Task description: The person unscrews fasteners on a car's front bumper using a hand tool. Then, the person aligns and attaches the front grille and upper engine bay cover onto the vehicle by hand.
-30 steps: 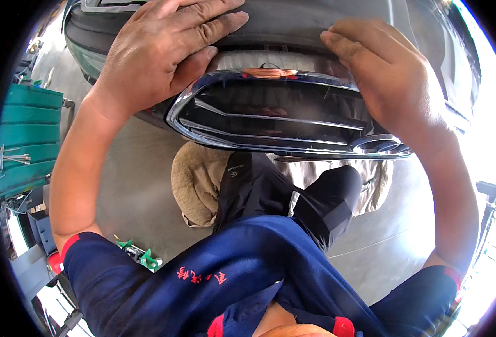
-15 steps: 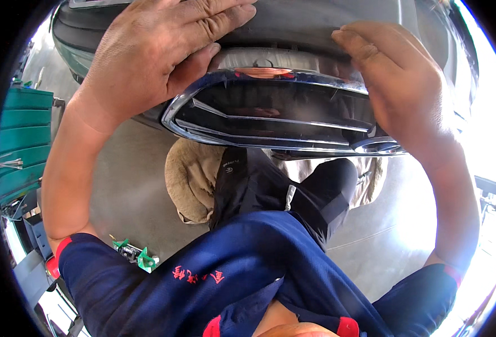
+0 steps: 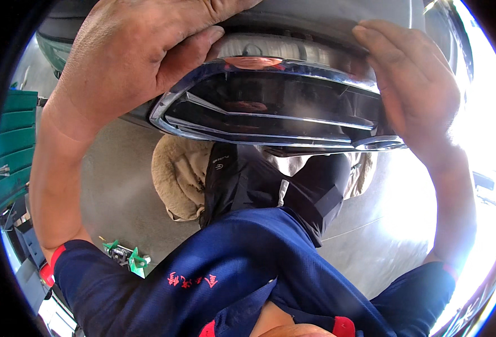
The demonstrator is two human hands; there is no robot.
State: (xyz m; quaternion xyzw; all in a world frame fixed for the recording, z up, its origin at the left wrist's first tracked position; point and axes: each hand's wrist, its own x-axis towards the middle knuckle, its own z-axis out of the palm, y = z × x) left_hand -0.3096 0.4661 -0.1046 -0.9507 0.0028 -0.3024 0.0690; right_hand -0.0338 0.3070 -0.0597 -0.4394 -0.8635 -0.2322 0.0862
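A dark grey car bumper (image 3: 321, 19) fills the upper middle, with a glossy black insert (image 3: 293, 95) set in a chrome trim (image 3: 159, 111) along its lower part. Over the bumper's left side lies my left hand (image 3: 130, 56), fingers stretched out and thumb near the upper chrome edge. Its fingertips run partly past the top of the picture. My right hand (image 3: 416, 81) rests at the right end of the insert, fingers extended together with their tips on the grey surface. Neither hand shows a tool or part in it.
A beige fleecy cushion (image 3: 175, 182) lies on the grey floor (image 3: 116, 180) by my legs. At the far left stands a green drawer cabinet (image 3: 17, 132). A green and metal device (image 3: 125, 255) sits on the floor beside my left arm. Strong glare covers the right side.
The view has shifted a little, moving the bumper left and up in the picture. My right hand has slid slightly rightward along the bumper. My left hand stays over the left side.
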